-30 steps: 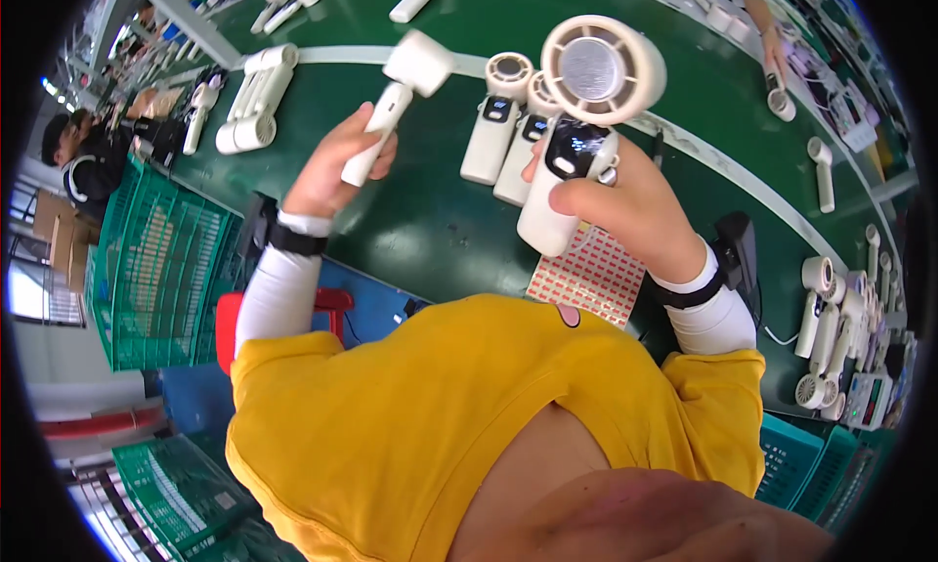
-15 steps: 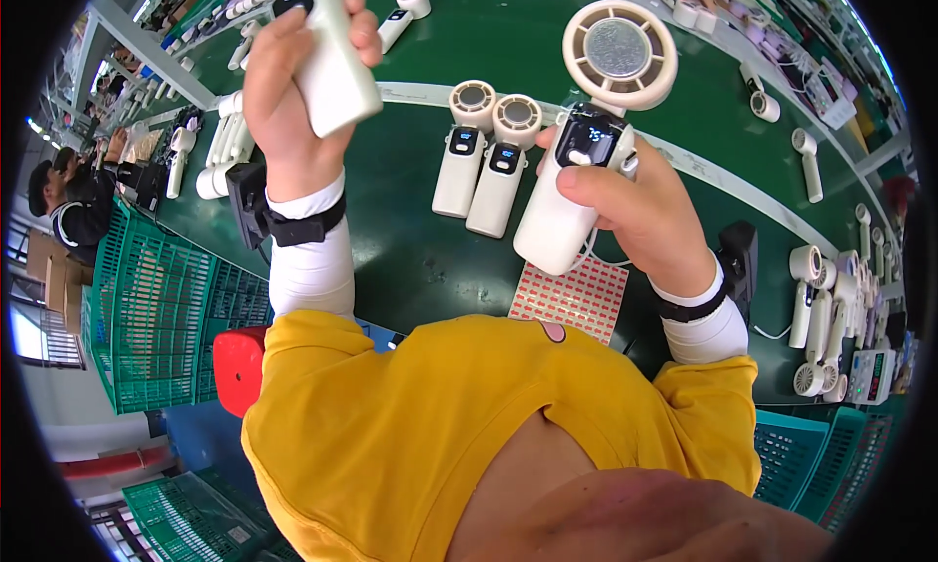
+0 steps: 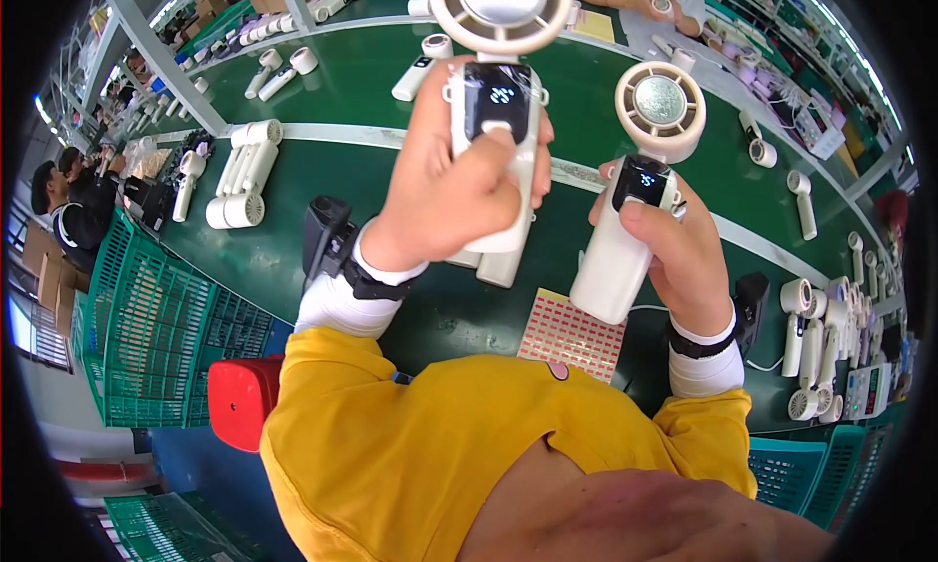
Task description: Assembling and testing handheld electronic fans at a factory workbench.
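Observation:
My left hand [image 3: 445, 195] is wrapped round a white handheld fan [image 3: 498, 98], its thumb at the button below a lit dark display. The round, spoked head of that fan points up. A second white handheld fan [image 3: 608, 269] is gripped in my right hand [image 3: 689, 249], thumb likewise by the button under a lit display. A thin white cable runs behind this fan. Behind my left hand, fans standing on the green table are mostly hidden; only a lower end [image 3: 501, 267] shows. Below the right-hand fan lies a sheet of small red-marked stickers [image 3: 557, 337].
Several white fans [image 3: 244, 176] lie grouped at the left; more crowd the right [image 3: 821, 337] beside a small meter [image 3: 866, 391]. Green crates [image 3: 147, 327] and a red stool [image 3: 239, 401] stand at the left. A co-worker [image 3: 640, 0] sits across the table [image 3: 440, 318].
My left hand has come right and down with its fan, now upright, over the standing fans. My right hand's fan sits lower in view. The head view shows more of the far side.

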### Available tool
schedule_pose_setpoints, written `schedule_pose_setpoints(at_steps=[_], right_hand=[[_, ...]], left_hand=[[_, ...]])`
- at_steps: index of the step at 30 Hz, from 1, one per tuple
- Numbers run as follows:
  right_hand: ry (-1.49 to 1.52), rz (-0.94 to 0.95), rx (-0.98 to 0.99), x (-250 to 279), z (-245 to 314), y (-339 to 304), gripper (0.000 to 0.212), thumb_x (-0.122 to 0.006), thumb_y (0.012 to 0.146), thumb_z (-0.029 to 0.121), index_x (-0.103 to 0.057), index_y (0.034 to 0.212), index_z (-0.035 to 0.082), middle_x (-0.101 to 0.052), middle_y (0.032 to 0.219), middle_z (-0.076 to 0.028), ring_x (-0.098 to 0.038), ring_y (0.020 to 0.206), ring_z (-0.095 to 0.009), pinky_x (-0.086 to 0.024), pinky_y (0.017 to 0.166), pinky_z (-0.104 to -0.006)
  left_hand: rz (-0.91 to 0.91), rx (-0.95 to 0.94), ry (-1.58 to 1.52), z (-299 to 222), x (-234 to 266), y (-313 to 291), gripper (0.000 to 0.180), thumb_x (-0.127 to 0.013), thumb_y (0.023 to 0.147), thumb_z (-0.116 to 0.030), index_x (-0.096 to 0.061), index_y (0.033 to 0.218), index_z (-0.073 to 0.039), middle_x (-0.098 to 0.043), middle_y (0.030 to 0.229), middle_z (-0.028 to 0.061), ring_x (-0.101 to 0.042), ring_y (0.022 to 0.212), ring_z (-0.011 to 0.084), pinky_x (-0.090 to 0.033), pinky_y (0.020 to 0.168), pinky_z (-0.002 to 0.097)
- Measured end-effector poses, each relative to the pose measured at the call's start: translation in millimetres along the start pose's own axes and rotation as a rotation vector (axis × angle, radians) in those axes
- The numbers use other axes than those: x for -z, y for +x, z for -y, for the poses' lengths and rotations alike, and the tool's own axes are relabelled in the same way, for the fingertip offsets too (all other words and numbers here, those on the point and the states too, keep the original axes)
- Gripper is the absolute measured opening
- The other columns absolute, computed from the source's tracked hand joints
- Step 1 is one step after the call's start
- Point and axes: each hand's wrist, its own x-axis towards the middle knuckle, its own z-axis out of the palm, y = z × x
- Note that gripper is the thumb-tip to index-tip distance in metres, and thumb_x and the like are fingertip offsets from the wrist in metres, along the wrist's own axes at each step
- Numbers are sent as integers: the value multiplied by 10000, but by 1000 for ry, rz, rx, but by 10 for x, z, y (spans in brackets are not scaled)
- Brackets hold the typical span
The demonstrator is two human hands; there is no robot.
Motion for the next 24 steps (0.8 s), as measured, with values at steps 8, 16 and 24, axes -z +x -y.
schedule_pose_setpoints(at_steps=[8,16,24], right_hand=[[19,-10,1,42,2,16,440,-567,760,257,-467,1086,-21,-579,832,-89,-555,719,-138,-454,637,-255],[-108,-51,245,42,-81,30,461,-567,783,256,-446,1127,-26,-569,884,-89,-552,769,-144,-449,701,-264],[-82,-29,320,87,-156,55,464,-561,778,233,-429,1141,-24,-566,910,-99,-550,804,-144,-446,716,-263]], left_hand=[[73,21,53,76,-115,-77,454,-366,735,84,-213,1152,-10,-489,894,116,-536,661,137,-458,542,281],[74,139,-124,206,-318,-114,438,-388,722,95,-214,1118,25,-485,889,115,-535,665,134,-455,548,283],[104,140,-95,271,-282,-124,471,-396,698,115,-213,1124,29,-481,900,113,-538,668,138,-452,534,282]])
